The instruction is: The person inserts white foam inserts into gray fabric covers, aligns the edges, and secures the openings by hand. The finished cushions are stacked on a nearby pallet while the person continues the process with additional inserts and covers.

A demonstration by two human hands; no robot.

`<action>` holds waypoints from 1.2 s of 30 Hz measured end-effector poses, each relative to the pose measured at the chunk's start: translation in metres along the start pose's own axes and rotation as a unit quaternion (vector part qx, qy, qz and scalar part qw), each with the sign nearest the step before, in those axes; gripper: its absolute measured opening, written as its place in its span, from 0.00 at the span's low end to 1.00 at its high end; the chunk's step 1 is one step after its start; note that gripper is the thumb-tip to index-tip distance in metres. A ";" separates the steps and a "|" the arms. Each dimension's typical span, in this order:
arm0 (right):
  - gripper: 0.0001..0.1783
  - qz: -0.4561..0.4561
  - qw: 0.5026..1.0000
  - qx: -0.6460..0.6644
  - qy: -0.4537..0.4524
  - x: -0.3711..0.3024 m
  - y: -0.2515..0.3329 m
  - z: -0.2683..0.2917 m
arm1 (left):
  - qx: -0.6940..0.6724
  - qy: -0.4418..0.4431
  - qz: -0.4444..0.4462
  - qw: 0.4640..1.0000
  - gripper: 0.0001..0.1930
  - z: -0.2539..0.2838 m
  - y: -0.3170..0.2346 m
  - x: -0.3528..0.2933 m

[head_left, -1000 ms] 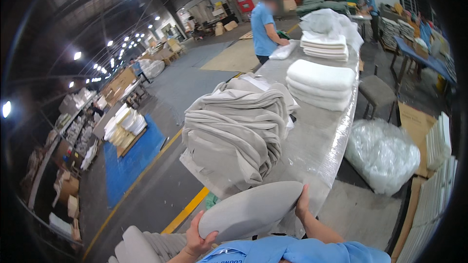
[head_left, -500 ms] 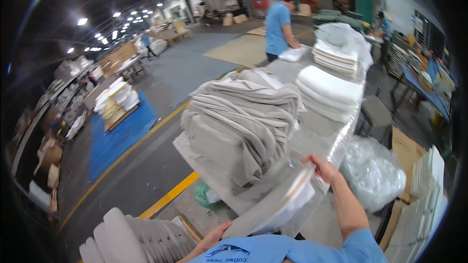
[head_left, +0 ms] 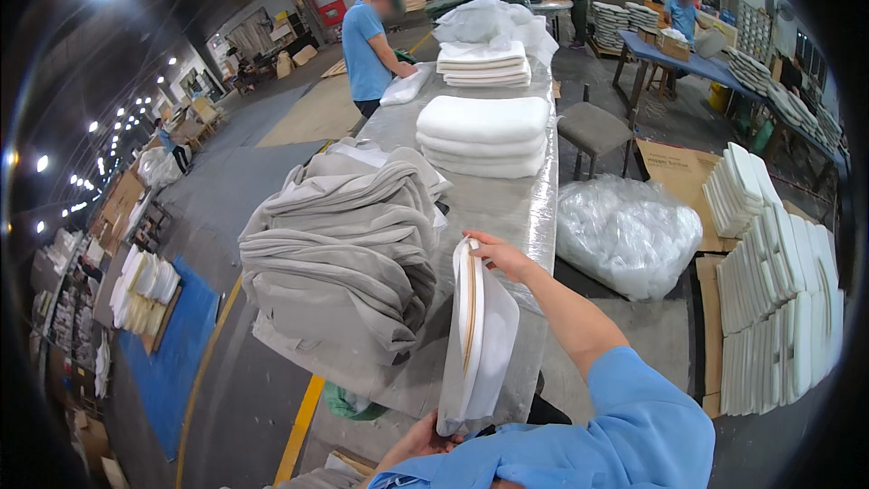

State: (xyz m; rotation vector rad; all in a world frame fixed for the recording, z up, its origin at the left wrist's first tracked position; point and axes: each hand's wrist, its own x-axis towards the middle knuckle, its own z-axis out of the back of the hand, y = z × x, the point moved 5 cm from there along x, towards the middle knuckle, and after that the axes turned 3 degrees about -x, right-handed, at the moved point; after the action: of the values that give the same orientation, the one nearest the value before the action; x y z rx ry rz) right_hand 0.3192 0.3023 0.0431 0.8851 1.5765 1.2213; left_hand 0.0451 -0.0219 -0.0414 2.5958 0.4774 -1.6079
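Note:
A flat, padded cushion [head_left: 493, 335], white with a tan edge strip and grey on its left side, is held on edge between my hands. My right hand [head_left: 500, 256] grips its far upper end, thumb and fingers closed over the edge. Around the near lower end my left hand [head_left: 424, 442] is closed, its fingers partly hidden by the cushion. Beneath is the film-covered table [head_left: 536, 240]. Just left of the cushion lies a tall heap of folded grey fabric covers [head_left: 339, 254].
Folded white pads [head_left: 484, 131] are stacked farther along the table. Right of it are a clear plastic bag [head_left: 629, 235], a stool [head_left: 595, 125] and stacks of white cushions [head_left: 765, 308]. A person in blue [head_left: 367, 50] stands at the table's far left side.
My view has turned right, so the table and heap appear farther left. The cushion is now steeper, its white side more visible. Both hands keep their hold. The near-left grey stack has mostly left view.

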 end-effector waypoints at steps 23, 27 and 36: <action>0.10 0.092 0.987 -0.114 -0.065 0.037 0.011 0.000 | 0.370 0.004 -0.504 0.780 0.33 -0.180 -0.177 0.007; 0.14 0.151 0.964 -0.204 -0.077 0.051 0.021 0.016 | 0.350 -0.064 -0.591 0.724 0.28 -0.219 -0.241 0.034; 0.11 0.220 0.919 -0.123 -0.304 0.039 -0.012 0.020 | 0.438 -0.250 -0.617 0.604 0.17 -0.231 -0.292 0.057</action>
State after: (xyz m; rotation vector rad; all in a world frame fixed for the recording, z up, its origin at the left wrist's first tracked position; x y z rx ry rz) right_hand 0.3257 0.3407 0.0207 1.3371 0.7298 1.2455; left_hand 0.1848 0.3166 0.0483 1.7156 2.2045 -3.5496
